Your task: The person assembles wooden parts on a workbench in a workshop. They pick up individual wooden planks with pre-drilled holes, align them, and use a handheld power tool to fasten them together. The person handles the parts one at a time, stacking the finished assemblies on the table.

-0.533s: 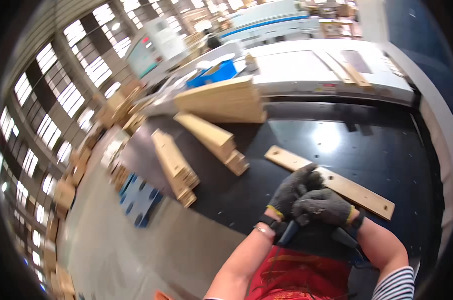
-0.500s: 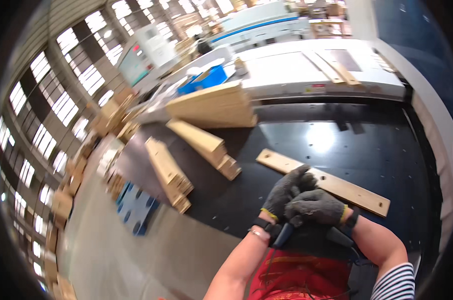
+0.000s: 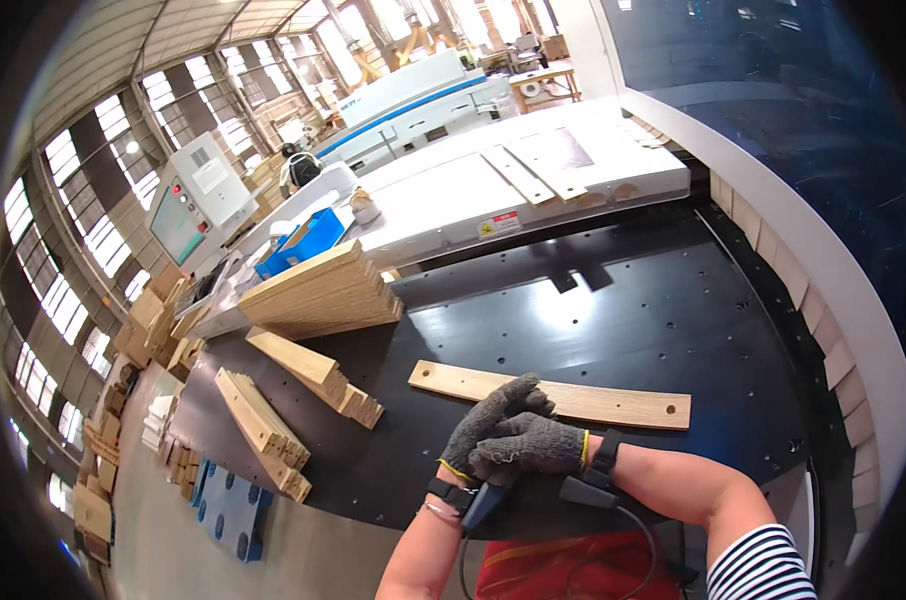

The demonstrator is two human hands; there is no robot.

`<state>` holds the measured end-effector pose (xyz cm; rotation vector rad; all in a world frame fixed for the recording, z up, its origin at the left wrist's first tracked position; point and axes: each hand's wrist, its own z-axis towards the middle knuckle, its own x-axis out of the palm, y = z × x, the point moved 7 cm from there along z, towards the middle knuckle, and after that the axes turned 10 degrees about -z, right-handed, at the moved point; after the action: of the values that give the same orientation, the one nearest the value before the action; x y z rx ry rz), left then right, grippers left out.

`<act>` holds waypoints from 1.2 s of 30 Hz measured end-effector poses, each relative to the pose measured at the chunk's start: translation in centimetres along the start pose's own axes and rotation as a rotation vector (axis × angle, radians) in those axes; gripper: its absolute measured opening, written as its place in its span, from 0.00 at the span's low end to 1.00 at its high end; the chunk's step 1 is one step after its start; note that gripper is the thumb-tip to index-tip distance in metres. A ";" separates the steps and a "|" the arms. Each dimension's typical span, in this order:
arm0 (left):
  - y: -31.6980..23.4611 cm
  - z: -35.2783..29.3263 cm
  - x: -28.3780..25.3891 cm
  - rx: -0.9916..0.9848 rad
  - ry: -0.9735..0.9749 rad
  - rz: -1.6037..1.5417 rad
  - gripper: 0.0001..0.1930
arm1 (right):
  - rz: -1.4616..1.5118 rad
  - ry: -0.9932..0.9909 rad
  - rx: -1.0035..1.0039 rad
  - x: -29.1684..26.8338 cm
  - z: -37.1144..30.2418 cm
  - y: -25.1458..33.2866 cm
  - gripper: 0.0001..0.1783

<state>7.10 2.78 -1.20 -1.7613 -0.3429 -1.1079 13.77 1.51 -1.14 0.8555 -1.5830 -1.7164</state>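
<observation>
Both my hands wear dark grey knit gloves with yellow cuffs and are pressed together above the near edge of a black table. My left hand [image 3: 492, 424] has its fingers loosely bent and apart, their tips over a pale wooden slat [image 3: 593, 402]; whether they touch it I cannot tell. Across the left palm lies my right hand [image 3: 543, 445], fingers curled in; what they grip, if anything, is hidden. The slat lies flat, with dark holes along it. Black bands with cabled dark devices sit at both wrists.
Left on the black table [image 3: 613, 330] are two low slat stacks [image 3: 253, 415] [image 3: 308, 365] and a taller stack [image 3: 323, 290]. Behind are a blue bin [image 3: 313, 238], a white machine bed [image 3: 423, 215] with two slats on it, and a control panel [image 3: 198, 195]. A blue pallet [image 3: 228, 508] stands on the floor.
The view has turned, so the table, stacks and machine sit further left and the picture is sharper. My hands stay together beside the slat, the right one still across the left.
</observation>
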 end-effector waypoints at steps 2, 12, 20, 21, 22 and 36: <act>-0.3 -0.1 0.8 -0.019 -0.002 0.081 0.24 | -0.032 -0.002 -0.019 -0.3 0.1 -0.2 0.18; -0.8 0.4 0.1 0.006 0.036 0.084 0.29 | 0.117 -0.043 0.120 -0.2 0.0 -0.6 0.17; -1.4 0.6 -0.5 0.071 0.082 0.145 0.26 | 0.060 -0.096 0.151 0.0 -0.6 1.7 0.16; -1.5 0.5 -0.6 0.090 0.107 0.156 0.27 | 0.028 -0.084 0.155 0.1 -0.5 1.8 0.16; -1.4 0.4 -0.5 0.082 0.086 0.121 0.26 | 0.020 -0.094 0.130 -0.1 -0.5 1.4 0.16; -1.3 0.8 -1.7 0.106 0.108 0.077 0.26 | 0.107 -0.100 0.164 0.1 0.0 0.2 0.19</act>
<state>5.76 4.45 -1.91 -1.6017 -0.2610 -1.1041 13.66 1.40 -0.95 0.7578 -1.8229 -1.5929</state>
